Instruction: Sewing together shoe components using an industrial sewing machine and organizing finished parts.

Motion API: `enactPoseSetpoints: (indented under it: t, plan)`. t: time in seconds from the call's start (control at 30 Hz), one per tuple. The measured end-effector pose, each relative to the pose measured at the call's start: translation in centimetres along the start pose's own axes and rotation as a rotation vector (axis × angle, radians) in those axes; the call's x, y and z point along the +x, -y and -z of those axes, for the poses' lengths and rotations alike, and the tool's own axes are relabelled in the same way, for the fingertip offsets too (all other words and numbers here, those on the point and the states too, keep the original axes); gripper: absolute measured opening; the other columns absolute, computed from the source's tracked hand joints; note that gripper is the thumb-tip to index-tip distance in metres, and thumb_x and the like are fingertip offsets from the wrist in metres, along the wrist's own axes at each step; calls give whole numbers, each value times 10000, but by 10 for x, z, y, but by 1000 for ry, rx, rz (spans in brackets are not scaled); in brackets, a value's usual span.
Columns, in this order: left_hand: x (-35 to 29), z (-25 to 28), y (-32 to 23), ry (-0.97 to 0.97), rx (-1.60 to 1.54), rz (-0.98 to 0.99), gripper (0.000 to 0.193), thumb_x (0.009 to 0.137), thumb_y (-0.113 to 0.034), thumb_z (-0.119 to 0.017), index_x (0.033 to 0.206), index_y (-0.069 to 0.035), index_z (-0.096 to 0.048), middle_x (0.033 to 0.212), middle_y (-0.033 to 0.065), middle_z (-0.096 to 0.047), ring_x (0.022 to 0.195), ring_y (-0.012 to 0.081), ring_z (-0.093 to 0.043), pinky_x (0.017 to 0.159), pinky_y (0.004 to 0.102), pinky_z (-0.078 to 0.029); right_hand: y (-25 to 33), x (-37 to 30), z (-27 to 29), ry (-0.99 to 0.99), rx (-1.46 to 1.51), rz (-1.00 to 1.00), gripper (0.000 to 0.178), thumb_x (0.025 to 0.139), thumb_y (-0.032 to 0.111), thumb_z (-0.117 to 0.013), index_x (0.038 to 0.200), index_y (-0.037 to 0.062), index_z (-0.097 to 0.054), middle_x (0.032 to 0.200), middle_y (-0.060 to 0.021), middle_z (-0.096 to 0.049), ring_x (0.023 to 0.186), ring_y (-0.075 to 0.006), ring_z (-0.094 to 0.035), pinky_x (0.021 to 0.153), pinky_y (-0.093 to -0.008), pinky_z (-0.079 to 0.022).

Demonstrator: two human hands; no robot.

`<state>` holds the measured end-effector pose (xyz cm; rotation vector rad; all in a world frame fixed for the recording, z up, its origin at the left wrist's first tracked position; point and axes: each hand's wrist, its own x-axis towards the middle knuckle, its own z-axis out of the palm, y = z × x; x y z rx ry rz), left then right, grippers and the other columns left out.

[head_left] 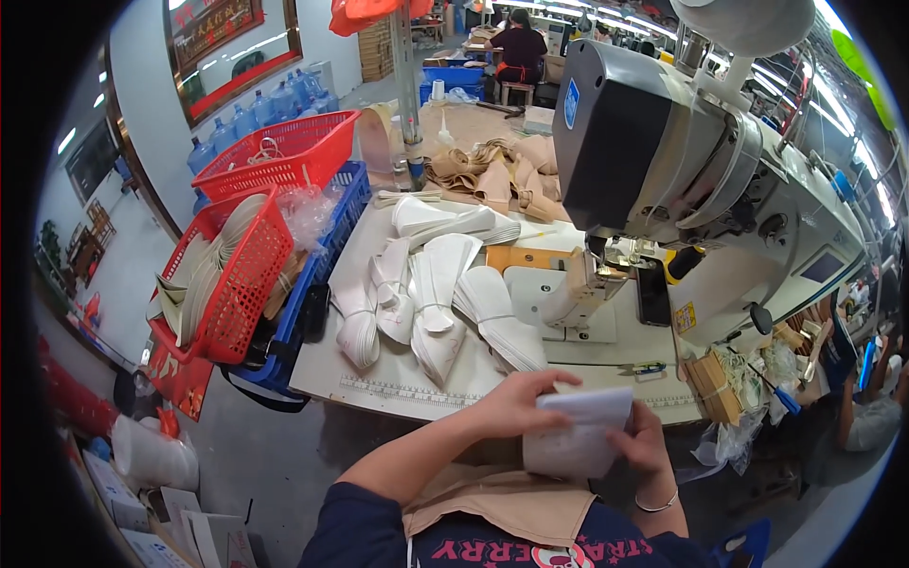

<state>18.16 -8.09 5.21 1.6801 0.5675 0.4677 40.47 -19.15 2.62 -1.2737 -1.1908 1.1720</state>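
In front of my chest, near the table's front edge, I hold white sheets (573, 450) that look like folded paper or a thin stack. My left hand (521, 405) is closed on their upper left side. My right hand (647, 443) grips their right edge, with the thumb on the front face. Whether it is one folded piece or several cannot be made out. Beyond my hands, tied bundles of white cut pieces (440, 303) lie on the white table (398, 402). The sewing machine (653, 170) stands at the right of them.
Red baskets (237, 293) and a blue crate (346, 204) stand at the left. Beige pieces (502, 175) lie farther back. A phone (653, 292) and small snips (642, 368) rest by the machine. A brown bundle (715, 388) sits at the right. Another person (519, 52) sits far off.
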Motion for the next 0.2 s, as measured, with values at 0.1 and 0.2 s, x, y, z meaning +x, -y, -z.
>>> enactPoseSetpoints:
  t: [0.1, 0.2]
  plan:
    - [9, -9, 18, -212, -48, -4, 613, 764, -150, -699, 1283, -58, -387, 1040, 116, -586, 955, 168, -560, 817, 294, -460, -8, 27, 18, -152, -20, 3, 415, 748, -20, -581, 1155, -22, -496, 1045, -110, -598, 949, -181, -582, 837, -283, -454]
    - [0, -13, 28, -338, 178, -129, 695, 768, -178, -706, 1333, -85, -311, 1256, 132, -456, 1047, 268, -532, 853, 351, -466, -3, 62, 34, -190, 385, -1, 400, 766, 1, -574, 1157, -16, -490, 1023, -126, -607, 920, -186, -604, 819, -260, -473]
